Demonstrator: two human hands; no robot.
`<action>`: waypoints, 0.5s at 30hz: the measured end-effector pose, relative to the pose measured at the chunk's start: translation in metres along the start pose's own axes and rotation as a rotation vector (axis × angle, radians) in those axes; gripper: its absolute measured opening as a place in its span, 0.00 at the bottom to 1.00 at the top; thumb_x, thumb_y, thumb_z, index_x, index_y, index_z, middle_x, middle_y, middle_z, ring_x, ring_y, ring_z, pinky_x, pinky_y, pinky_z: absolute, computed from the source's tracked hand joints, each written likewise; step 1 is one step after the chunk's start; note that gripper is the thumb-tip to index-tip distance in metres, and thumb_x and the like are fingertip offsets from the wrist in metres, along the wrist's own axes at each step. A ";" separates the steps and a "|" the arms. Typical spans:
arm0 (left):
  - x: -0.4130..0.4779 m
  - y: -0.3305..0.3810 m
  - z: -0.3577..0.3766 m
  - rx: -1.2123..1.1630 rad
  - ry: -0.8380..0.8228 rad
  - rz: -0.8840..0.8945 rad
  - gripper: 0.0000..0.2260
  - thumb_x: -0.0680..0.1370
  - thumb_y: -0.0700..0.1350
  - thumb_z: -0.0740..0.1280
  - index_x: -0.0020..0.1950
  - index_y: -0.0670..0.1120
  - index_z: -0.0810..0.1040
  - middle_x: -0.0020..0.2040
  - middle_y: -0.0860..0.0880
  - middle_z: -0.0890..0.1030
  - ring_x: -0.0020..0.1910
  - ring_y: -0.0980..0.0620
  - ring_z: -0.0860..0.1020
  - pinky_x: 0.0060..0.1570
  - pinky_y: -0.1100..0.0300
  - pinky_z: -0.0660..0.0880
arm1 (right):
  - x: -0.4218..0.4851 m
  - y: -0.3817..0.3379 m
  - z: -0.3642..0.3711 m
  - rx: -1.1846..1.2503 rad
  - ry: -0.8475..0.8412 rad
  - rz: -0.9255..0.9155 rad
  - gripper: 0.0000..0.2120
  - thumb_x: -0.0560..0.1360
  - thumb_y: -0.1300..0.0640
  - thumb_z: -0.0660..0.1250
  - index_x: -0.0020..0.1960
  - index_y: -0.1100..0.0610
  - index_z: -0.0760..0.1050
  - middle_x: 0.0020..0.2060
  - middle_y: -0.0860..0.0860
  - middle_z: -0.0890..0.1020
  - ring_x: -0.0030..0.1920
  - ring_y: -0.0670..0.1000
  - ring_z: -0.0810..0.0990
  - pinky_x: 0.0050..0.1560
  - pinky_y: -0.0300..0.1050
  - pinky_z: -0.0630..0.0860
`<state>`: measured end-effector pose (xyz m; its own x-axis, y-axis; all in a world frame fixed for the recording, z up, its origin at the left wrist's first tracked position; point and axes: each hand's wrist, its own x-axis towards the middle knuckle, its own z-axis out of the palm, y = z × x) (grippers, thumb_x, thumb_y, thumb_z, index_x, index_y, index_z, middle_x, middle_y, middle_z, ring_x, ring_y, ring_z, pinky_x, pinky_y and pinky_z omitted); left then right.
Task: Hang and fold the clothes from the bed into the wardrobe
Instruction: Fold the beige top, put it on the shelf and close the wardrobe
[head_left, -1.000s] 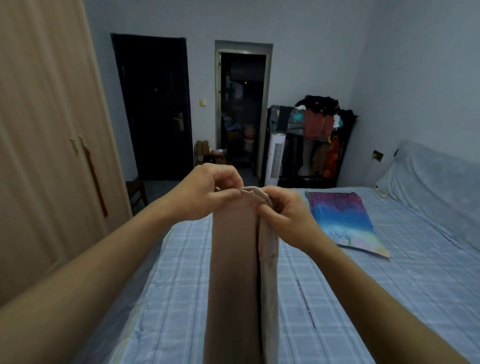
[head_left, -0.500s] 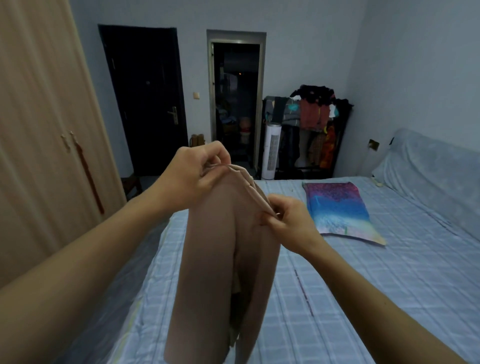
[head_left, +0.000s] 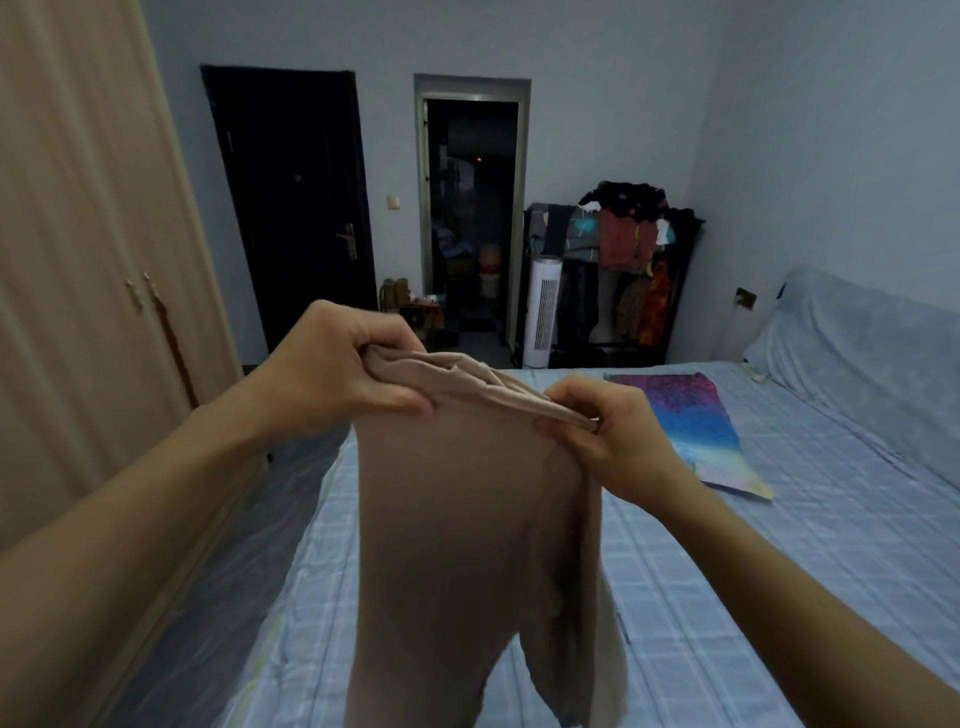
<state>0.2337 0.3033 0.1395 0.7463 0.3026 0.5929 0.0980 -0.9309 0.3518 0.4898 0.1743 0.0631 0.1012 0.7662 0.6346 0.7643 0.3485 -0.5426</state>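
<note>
The left hand (head_left: 337, 371) and right hand (head_left: 610, 434) are holding farther apart than half a second ago, each pinching the top edge of the beige garment (head_left: 467, 519). It is now hanging wider over the bed (head_left: 753, 597). The wardrobe (head_left: 78, 260) is standing close on the left, and bare bed is lying to the right.

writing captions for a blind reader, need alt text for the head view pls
Two hands, the left hand and right hand, hold up a beige garment by its top edge above a bed with a blue checked sheet. A closed wardrobe stands at left.
</note>
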 end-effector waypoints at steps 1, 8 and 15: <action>-0.002 -0.001 0.002 0.026 -0.019 0.023 0.11 0.66 0.48 0.80 0.44 0.46 0.84 0.38 0.54 0.83 0.39 0.56 0.82 0.38 0.68 0.76 | -0.002 0.000 0.001 -0.012 0.004 -0.005 0.03 0.74 0.63 0.71 0.45 0.56 0.81 0.37 0.49 0.82 0.39 0.48 0.81 0.39 0.44 0.77; -0.008 -0.004 0.006 0.072 0.056 0.059 0.06 0.73 0.48 0.74 0.43 0.47 0.84 0.38 0.54 0.82 0.38 0.54 0.81 0.37 0.61 0.77 | -0.010 0.002 0.007 -0.033 -0.080 -0.005 0.04 0.74 0.62 0.72 0.46 0.55 0.81 0.38 0.47 0.82 0.41 0.47 0.81 0.41 0.45 0.78; -0.012 -0.003 0.006 0.086 0.004 0.099 0.03 0.76 0.44 0.72 0.44 0.46 0.79 0.40 0.53 0.79 0.40 0.54 0.78 0.40 0.67 0.72 | -0.036 0.010 0.047 -0.009 0.011 0.107 0.02 0.72 0.60 0.66 0.41 0.55 0.75 0.34 0.47 0.78 0.36 0.45 0.76 0.35 0.41 0.73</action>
<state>0.2285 0.3012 0.1271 0.7523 0.2093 0.6247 0.0807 -0.9703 0.2279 0.4638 0.1752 0.0093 0.1897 0.7930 0.5790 0.7545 0.2596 -0.6028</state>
